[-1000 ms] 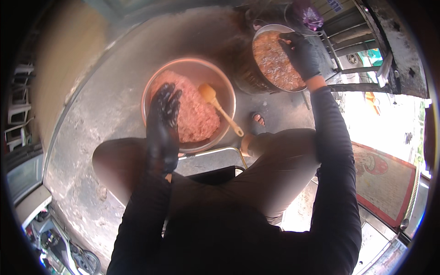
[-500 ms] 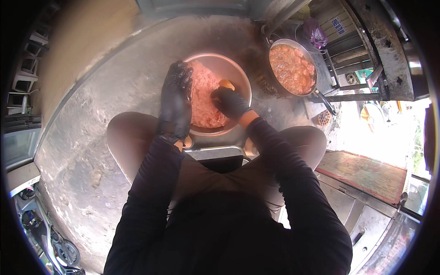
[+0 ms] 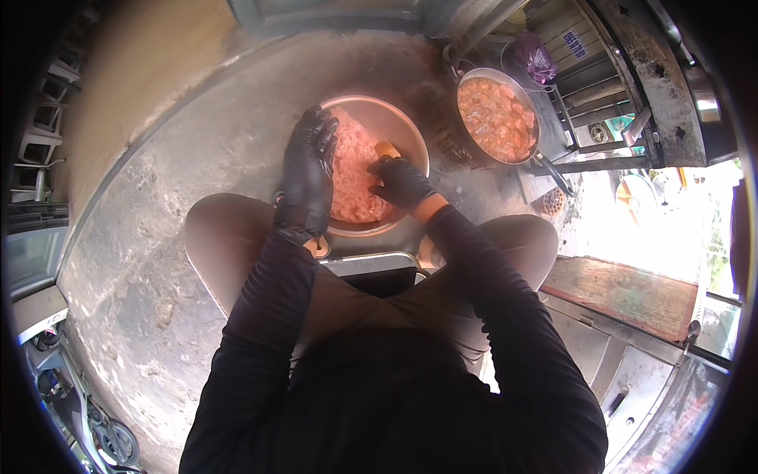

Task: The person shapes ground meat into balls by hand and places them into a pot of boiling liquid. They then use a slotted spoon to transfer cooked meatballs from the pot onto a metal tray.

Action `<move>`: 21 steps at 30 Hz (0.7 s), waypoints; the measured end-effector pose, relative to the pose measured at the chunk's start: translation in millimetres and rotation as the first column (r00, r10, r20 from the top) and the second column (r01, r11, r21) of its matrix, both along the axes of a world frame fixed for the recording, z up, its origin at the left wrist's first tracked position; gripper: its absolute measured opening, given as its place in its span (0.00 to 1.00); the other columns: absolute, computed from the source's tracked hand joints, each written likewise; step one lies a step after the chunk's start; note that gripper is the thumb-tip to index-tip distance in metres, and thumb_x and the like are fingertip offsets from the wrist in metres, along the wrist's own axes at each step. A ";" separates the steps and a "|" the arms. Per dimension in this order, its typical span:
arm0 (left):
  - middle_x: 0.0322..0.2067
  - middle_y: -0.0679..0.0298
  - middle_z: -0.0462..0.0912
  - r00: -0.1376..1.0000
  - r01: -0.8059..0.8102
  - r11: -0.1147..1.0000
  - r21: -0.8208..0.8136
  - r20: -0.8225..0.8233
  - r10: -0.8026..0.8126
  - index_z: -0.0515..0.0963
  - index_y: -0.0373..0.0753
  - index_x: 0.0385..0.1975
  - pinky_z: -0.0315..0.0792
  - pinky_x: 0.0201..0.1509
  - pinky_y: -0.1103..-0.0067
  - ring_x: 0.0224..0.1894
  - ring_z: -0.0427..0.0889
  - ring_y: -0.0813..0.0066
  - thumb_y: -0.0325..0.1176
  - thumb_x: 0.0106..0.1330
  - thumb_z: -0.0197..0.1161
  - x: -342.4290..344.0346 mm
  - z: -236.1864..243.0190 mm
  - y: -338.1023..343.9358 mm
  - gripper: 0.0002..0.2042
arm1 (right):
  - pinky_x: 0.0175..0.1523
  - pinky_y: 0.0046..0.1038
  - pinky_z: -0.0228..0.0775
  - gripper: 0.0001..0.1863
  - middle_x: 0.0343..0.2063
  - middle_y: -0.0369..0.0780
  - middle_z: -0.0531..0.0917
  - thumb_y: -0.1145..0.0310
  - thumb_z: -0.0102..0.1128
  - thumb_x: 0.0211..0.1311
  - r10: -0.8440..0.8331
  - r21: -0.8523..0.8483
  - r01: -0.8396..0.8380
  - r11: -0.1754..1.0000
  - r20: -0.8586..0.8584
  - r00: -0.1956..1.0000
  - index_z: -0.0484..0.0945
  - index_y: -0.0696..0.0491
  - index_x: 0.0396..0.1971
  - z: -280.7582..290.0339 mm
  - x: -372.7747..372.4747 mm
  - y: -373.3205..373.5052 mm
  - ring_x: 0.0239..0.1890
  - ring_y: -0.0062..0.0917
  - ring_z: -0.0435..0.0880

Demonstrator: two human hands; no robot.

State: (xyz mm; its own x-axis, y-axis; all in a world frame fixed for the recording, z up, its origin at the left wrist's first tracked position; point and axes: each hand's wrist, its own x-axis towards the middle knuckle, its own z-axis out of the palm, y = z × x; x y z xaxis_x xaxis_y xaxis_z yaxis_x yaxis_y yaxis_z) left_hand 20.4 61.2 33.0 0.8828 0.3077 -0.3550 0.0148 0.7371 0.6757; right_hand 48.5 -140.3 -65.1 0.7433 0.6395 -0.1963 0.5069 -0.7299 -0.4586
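Between my knees stands a wide round metal bowl point(image 3: 409, 134), filled with pink minced meat point(image 3: 359, 182). My left hand point(image 3: 309, 162), in a black glove, lies along the bowl's left side with fingers stretched out against the meat. My right hand point(image 3: 403, 183), also gloved in black, reaches into the bowl from the right. Its fingers close round a small orange-brown piece point(image 3: 385, 150) that looks like a tool's end; the rest is hidden by the glove. The right thumb sticks out toward the meat.
A long-handled frying pan point(image 3: 540, 154) holding chunks of meat in sauce point(image 3: 496, 118) sits at the far right. Behind it are a purple plastic bag point(image 3: 540, 63) and a slatted rack point(image 3: 600, 99). A reddish board point(image 3: 624, 299) lies to the right over metal cabinets.
My right thumb has spread away from the fingers, and the orange-brown piece has tilted slightly. My left hand has shifted slightly right. The whole view has turned a little.
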 end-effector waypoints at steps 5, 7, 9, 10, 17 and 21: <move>0.58 0.60 0.79 0.994 0.104 0.984 0.145 0.026 -0.109 0.73 0.38 0.62 0.69 0.64 0.76 0.59 0.78 0.69 0.48 0.77 0.54 0.7 -27.9 -11.3 0.23 | 0.53 0.37 0.77 0.21 0.41 0.45 0.86 0.59 0.69 0.59 -0.048 0.056 0.056 0.997 -0.136 0.989 0.81 0.52 0.51 7.0 0.3 -8.6 0.46 0.37 0.86; 0.57 0.61 0.79 0.991 0.129 0.924 0.359 -0.026 -0.129 0.74 0.39 0.60 0.68 0.65 0.77 0.58 0.79 0.70 0.51 0.76 0.55 -3.1 -38.3 -19.7 0.24 | 0.53 0.34 0.78 0.22 0.42 0.44 0.87 0.61 0.70 0.60 -0.177 0.087 0.208 0.974 -0.274 0.945 0.81 0.56 0.51 17.1 4.5 -9.9 0.46 0.33 0.87; 0.55 0.62 0.80 0.955 0.208 0.970 0.127 -0.243 -0.173 0.76 0.40 0.57 0.71 0.62 0.75 0.56 0.80 0.70 0.55 0.74 0.55 -9.2 -47.6 -32.2 0.25 | 0.51 0.30 0.78 0.21 0.43 0.41 0.87 0.60 0.69 0.64 -0.181 0.434 0.541 0.721 -0.635 0.751 0.81 0.59 0.50 29.5 -0.4 -9.1 0.46 0.26 0.86; 0.55 0.63 0.80 0.906 0.226 0.974 -0.025 -0.362 -0.220 0.78 0.41 0.56 0.73 0.60 0.75 0.55 0.80 0.70 0.57 0.73 0.55 -12.1 -51.6 -37.2 0.26 | 0.50 0.28 0.78 0.21 0.43 0.39 0.87 0.60 0.68 0.65 -0.068 0.530 0.687 0.497 -0.766 0.640 0.81 0.60 0.50 36.0 -5.8 -9.0 0.45 0.23 0.85; 0.39 0.60 0.87 0.924 0.249 0.895 -0.371 -0.187 -0.334 0.80 0.38 0.48 0.83 0.44 0.69 0.41 0.86 0.68 0.55 0.74 0.55 -13.6 -75.0 -58.3 0.24 | 0.43 0.38 0.77 0.11 0.34 0.48 0.85 0.68 0.69 0.57 -0.226 0.570 0.125 0.812 0.109 0.968 0.86 0.55 0.40 60.6 -29.9 -1.0 0.35 0.42 0.84; 0.42 0.60 0.86 0.939 0.288 0.874 -0.392 -0.066 -0.339 0.80 0.38 0.46 0.83 0.45 0.74 0.43 0.86 0.70 0.51 0.77 0.53 -7.0 -72.4 -58.9 0.20 | 0.47 0.40 0.77 0.22 0.48 0.45 0.82 0.67 0.69 0.56 -0.177 0.577 0.086 0.812 0.103 0.979 0.80 0.49 0.53 64.7 -27.8 -2.2 0.42 0.44 0.82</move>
State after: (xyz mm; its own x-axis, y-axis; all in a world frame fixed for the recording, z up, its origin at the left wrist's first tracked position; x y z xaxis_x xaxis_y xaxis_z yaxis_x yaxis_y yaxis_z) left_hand 13.4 2.3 -39.5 0.8496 -0.1539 -0.5046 0.3547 0.8746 0.3305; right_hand 20.7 -142.5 -0.4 0.8190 0.4970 0.2868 0.5186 -0.4275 -0.7405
